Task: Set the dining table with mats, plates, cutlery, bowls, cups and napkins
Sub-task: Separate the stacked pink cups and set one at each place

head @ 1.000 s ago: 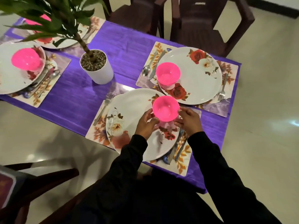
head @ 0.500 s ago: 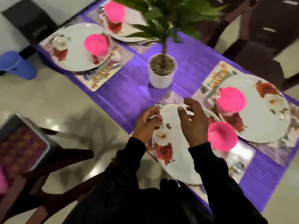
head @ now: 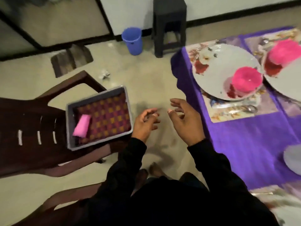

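The step in hand looked like fetching the napkins. At the far left a brown chair carried a grey tray lined with checked cloth, and in it lay one folded pink napkin, near the tray's left wall. The next move, by my judgement, called for a reach leftward over the tray's near rim to pinch that napkin and carry it to a place setting. The left hand hovered just beside the tray's right edge, its fingers loosely curled and slightly parted, holding and touching nothing. The right hand hung between the tray and the table, fingers spread and half bent, likewise empty. Further right, the purple tablecloth bore a floral mat with cutlery along its near side, a white plate on top of it, and a pink bowl standing on the plate. Another plate with a pink bowl sat beyond, at the frame's right edge.
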